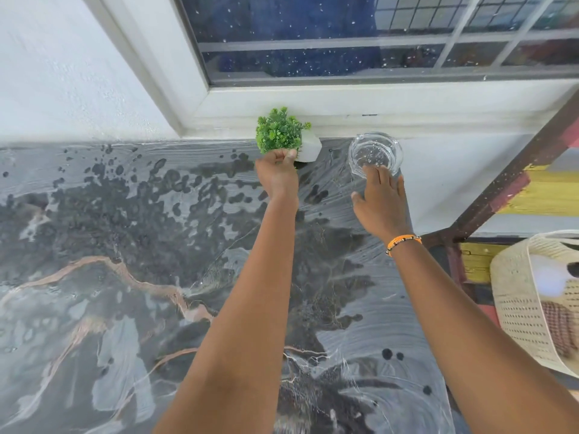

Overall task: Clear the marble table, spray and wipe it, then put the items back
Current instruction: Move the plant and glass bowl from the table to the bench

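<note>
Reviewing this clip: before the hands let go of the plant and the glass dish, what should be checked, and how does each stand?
1. Left hand grips the small potted plant: ok.
2. Plant pot resting flat on the marble table: cannot tell.
3. Right hand fingers touch the glass dish rim: ok.
4. Dish fully on the table, away from the right edge: not ok, it sits near the edge.
5. Table wiped dry: not ok, wet streaks show.
</note>
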Action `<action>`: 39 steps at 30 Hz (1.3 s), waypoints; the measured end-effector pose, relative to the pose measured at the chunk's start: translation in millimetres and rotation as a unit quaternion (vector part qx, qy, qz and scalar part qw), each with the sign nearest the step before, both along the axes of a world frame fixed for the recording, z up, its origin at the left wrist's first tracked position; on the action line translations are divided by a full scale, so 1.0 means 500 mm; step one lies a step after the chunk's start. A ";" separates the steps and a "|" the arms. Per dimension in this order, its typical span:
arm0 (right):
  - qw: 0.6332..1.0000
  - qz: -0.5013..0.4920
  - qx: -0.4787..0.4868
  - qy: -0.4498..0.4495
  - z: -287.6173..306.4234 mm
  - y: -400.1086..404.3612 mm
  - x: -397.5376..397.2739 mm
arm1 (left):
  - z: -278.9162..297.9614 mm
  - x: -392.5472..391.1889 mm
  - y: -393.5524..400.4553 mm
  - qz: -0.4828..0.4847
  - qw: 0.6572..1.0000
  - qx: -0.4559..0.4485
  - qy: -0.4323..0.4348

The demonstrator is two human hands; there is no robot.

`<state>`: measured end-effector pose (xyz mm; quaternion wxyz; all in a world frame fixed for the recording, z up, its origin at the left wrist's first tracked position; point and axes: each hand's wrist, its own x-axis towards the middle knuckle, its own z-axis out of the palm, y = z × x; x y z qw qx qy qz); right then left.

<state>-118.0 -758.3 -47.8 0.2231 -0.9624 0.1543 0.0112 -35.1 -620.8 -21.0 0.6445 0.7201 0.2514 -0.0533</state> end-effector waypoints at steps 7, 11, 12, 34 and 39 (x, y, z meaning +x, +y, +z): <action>0.997 0.009 -0.022 -0.073 -0.027 0.068 -0.064 | -0.017 -0.072 0.024 -0.126 0.976 0.107 -0.144; 0.993 -0.008 -0.001 -0.120 -0.028 0.067 -0.074 | -0.041 -0.116 0.042 -0.155 0.964 0.121 -0.178; 0.991 -0.015 0.007 -0.136 -0.025 0.065 -0.072 | -0.045 -0.120 0.045 -0.148 0.969 0.107 -0.168; 0.987 -0.036 0.152 -0.032 -0.041 -0.021 -0.020 | -0.081 -0.044 0.058 -0.296 0.919 0.253 -0.066; 0.982 -0.035 0.172 -0.072 -0.053 -0.027 -0.024 | -0.081 -0.070 0.050 -0.250 0.930 0.256 -0.090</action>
